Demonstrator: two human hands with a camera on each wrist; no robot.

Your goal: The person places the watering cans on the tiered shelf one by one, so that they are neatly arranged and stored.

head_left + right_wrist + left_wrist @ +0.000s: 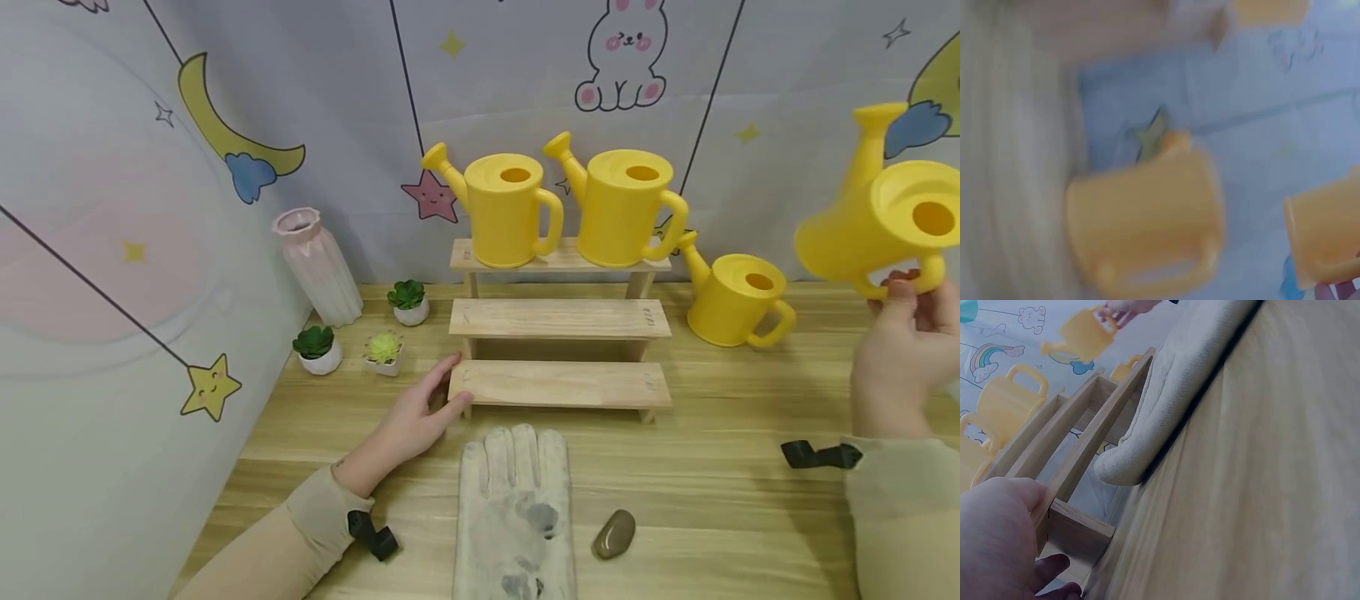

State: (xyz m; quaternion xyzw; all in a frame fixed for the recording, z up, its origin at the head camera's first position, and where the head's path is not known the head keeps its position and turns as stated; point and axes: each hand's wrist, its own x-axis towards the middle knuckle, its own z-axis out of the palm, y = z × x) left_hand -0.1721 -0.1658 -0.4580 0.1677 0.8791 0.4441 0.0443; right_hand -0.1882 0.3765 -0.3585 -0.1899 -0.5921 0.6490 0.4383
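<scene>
At the right edge of the head view, my right hand [911,333] grips a yellow watering can [847,237] by its handle. The can is raised and tilted, its spout pointing up. Thumb and fingers of my left hand [412,421] hold the left end of the lowest step of a three-step wooden stand [558,383]; other fingers hang loosely below, in the left wrist view. Two more yellow watering cans, a left one [504,212] and a right one [622,208], stand on the top step. A fourth watering can [731,304] sits on the table, right of the stand.
A pale work glove [513,517] lies before the stand, with a brown stone [615,534] to its right. At the left are a pink-white vase [322,275] and small potted plants [318,348]. A printed cloth [525,92] hangs behind the wooden table [720,500].
</scene>
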